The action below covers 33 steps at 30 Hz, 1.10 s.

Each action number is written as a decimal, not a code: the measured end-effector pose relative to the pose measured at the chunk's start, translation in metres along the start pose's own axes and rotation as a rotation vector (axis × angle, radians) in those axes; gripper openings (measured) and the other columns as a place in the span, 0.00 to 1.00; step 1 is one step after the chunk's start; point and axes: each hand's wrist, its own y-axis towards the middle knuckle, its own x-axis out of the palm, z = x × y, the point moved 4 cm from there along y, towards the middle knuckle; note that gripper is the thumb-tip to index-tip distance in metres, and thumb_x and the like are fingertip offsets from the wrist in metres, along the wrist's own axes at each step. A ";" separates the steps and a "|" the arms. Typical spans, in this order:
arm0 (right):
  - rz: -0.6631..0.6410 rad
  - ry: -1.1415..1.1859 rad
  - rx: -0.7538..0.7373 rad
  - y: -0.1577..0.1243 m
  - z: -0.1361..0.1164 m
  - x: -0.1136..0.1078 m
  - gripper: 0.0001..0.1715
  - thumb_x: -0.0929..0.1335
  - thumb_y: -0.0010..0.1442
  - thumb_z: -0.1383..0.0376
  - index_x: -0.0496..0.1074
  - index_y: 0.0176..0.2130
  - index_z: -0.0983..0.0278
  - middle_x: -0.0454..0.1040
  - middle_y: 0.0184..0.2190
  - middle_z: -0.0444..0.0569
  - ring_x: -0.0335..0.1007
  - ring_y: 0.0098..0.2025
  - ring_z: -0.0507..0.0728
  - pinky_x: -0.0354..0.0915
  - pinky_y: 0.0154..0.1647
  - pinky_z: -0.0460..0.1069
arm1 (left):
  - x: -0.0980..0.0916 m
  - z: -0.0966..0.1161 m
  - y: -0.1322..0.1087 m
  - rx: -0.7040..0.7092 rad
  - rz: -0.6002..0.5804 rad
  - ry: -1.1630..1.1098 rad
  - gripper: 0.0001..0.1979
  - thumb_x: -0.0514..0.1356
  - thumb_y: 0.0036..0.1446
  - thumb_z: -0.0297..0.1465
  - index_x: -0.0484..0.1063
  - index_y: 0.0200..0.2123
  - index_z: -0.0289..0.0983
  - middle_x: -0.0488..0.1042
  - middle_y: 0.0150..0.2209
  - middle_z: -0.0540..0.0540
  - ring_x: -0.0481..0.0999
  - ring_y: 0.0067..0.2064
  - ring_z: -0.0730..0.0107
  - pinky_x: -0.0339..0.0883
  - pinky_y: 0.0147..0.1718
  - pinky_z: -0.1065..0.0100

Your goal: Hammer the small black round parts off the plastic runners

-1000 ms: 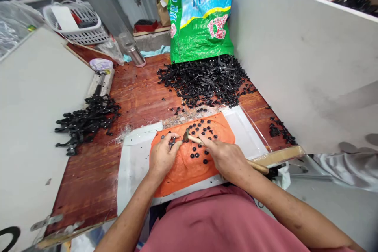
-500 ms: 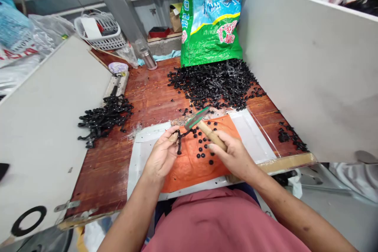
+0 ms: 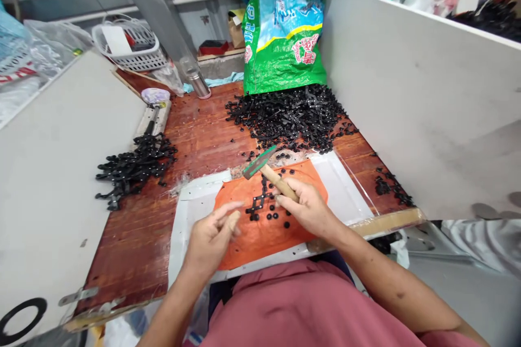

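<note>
My right hand (image 3: pixel 310 207) grips the wooden handle of a small hammer (image 3: pixel 268 168), whose green head is raised above the far edge of an orange mat (image 3: pixel 260 238). A black plastic strip of linked round pieces (image 3: pixel 259 204) lies on the mat among several loose black buttons (image 3: pixel 280 217). My left hand (image 3: pixel 211 236) hovers over the mat's near left part, fingers loosely apart, holding nothing, a short way from the strip.
A big heap of black plastic pieces (image 3: pixel 291 116) lies at the back before a green and blue sack (image 3: pixel 285 32). A smaller pile of black strips (image 3: pixel 132 168) sits left on the wooden table (image 3: pixel 134 249). White boards (image 3: pixel 411 92) wall both sides. A white basket (image 3: pixel 128 46) and a metal flask (image 3: pixel 197 81) stand behind.
My left hand has let go of the black strip, which now lies on the mat, and has drawn back toward me. The hammer went from down on the mat to raised.
</note>
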 end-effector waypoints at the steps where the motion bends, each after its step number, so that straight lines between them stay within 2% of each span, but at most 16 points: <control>1: -0.037 0.038 0.007 0.000 0.000 -0.001 0.02 0.66 0.62 0.67 0.70 0.37 0.61 0.66 0.27 0.39 0.61 0.28 0.51 0.56 0.29 0.45 | -0.009 0.006 -0.001 0.123 0.116 0.195 0.20 0.62 0.60 0.43 0.77 0.50 0.39 0.77 0.26 0.48 0.76 0.27 0.67 0.70 0.30 0.69; 2: -0.077 0.074 0.010 -0.001 -0.001 0.000 0.03 0.66 0.61 0.67 0.70 0.37 0.61 0.67 0.28 0.39 0.62 0.29 0.51 0.57 0.30 0.45 | -0.012 0.013 -0.003 0.250 0.203 0.347 0.18 0.60 0.61 0.42 0.78 0.49 0.40 0.79 0.30 0.47 0.77 0.32 0.65 0.71 0.35 0.68; 3: -0.110 0.103 0.009 -0.002 -0.002 0.003 0.03 0.66 0.61 0.68 0.70 0.38 0.61 0.67 0.29 0.39 0.62 0.29 0.51 0.57 0.31 0.45 | -0.010 0.019 -0.003 0.361 0.231 0.444 0.17 0.58 0.62 0.40 0.78 0.50 0.41 0.80 0.36 0.45 0.78 0.38 0.63 0.72 0.40 0.66; 4: -0.141 0.125 0.001 -0.003 -0.005 0.006 0.04 0.66 0.61 0.68 0.70 0.38 0.61 0.68 0.30 0.39 0.62 0.30 0.51 0.58 0.32 0.45 | -0.003 0.023 -0.003 0.444 0.188 0.489 0.18 0.56 0.64 0.39 0.77 0.52 0.41 0.80 0.41 0.44 0.78 0.43 0.62 0.71 0.45 0.64; 6: -0.174 0.152 -0.029 -0.005 -0.010 0.014 0.06 0.66 0.60 0.69 0.71 0.39 0.61 0.69 0.31 0.39 0.64 0.32 0.51 0.60 0.35 0.45 | 0.018 0.026 -0.001 0.499 -0.001 0.466 0.19 0.52 0.67 0.36 0.73 0.56 0.40 0.79 0.45 0.43 0.77 0.46 0.62 0.71 0.47 0.64; 8: -0.165 0.145 -0.047 -0.007 -0.012 0.020 0.06 0.65 0.60 0.70 0.70 0.39 0.62 0.69 0.31 0.39 0.64 0.32 0.51 0.60 0.36 0.45 | 0.036 0.021 0.004 0.434 -0.151 0.377 0.18 0.48 0.69 0.36 0.71 0.55 0.40 0.78 0.39 0.46 0.77 0.40 0.66 0.71 0.42 0.67; 9: -0.148 0.133 -0.042 -0.007 -0.011 0.020 0.06 0.65 0.61 0.69 0.70 0.39 0.61 0.70 0.31 0.39 0.65 0.32 0.51 0.60 0.35 0.45 | 0.041 0.017 0.008 0.380 -0.181 0.336 0.18 0.47 0.70 0.37 0.71 0.54 0.40 0.77 0.34 0.48 0.76 0.35 0.68 0.70 0.38 0.68; 12: -0.071 0.058 0.006 -0.011 -0.002 0.009 0.06 0.66 0.63 0.66 0.70 0.42 0.61 0.71 0.32 0.40 0.66 0.32 0.52 0.60 0.35 0.46 | 0.042 0.006 0.024 0.236 -0.141 0.278 0.17 0.47 0.70 0.42 0.70 0.46 0.40 0.68 0.22 0.55 0.68 0.23 0.71 0.64 0.28 0.70; 15: 0.087 -0.106 0.039 -0.021 0.012 -0.024 0.08 0.66 0.65 0.62 0.71 0.44 0.60 0.72 0.34 0.41 0.67 0.35 0.54 0.61 0.38 0.47 | 0.034 0.001 0.046 0.161 -0.075 0.320 0.14 0.47 0.68 0.43 0.66 0.39 0.41 0.62 0.17 0.58 0.65 0.20 0.70 0.61 0.25 0.70; 17: 0.229 -0.249 0.096 -0.035 0.025 -0.051 0.07 0.65 0.67 0.60 0.70 0.43 0.59 0.72 0.32 0.41 0.68 0.34 0.55 0.61 0.39 0.48 | 0.031 0.000 0.059 0.151 -0.063 0.373 0.14 0.46 0.68 0.42 0.64 0.35 0.42 0.61 0.17 0.57 0.67 0.20 0.69 0.60 0.26 0.69; 20: 0.284 -0.363 0.185 -0.058 0.051 -0.081 0.10 0.62 0.69 0.58 0.70 0.40 0.59 0.71 0.29 0.41 0.68 0.32 0.55 0.61 0.38 0.48 | 0.032 -0.002 0.073 0.164 -0.056 0.454 0.14 0.46 0.67 0.42 0.62 0.32 0.42 0.63 0.20 0.56 0.69 0.23 0.68 0.60 0.27 0.69; 22: 0.312 -0.422 0.233 -0.071 0.069 -0.093 0.13 0.62 0.69 0.55 0.71 0.43 0.59 0.71 0.28 0.42 0.68 0.32 0.56 0.61 0.37 0.49 | 0.034 -0.004 0.077 0.171 -0.053 0.498 0.14 0.45 0.66 0.41 0.61 0.31 0.42 0.65 0.22 0.54 0.69 0.24 0.68 0.60 0.28 0.68; 27: 0.303 -0.469 0.276 -0.085 0.096 -0.097 0.17 0.62 0.69 0.53 0.71 0.48 0.59 0.70 0.27 0.42 0.67 0.29 0.56 0.60 0.33 0.49 | 0.037 -0.009 0.079 0.171 -0.055 0.564 0.14 0.45 0.67 0.40 0.62 0.32 0.42 0.68 0.23 0.52 0.71 0.27 0.66 0.58 0.30 0.67; 33: 0.294 -0.473 0.273 -0.083 0.099 -0.095 0.16 0.62 0.69 0.53 0.72 0.46 0.58 0.71 0.25 0.41 0.67 0.28 0.56 0.61 0.33 0.48 | 0.038 -0.010 0.080 0.180 -0.015 0.649 0.13 0.46 0.66 0.38 0.64 0.33 0.41 0.74 0.29 0.49 0.74 0.33 0.64 0.59 0.34 0.67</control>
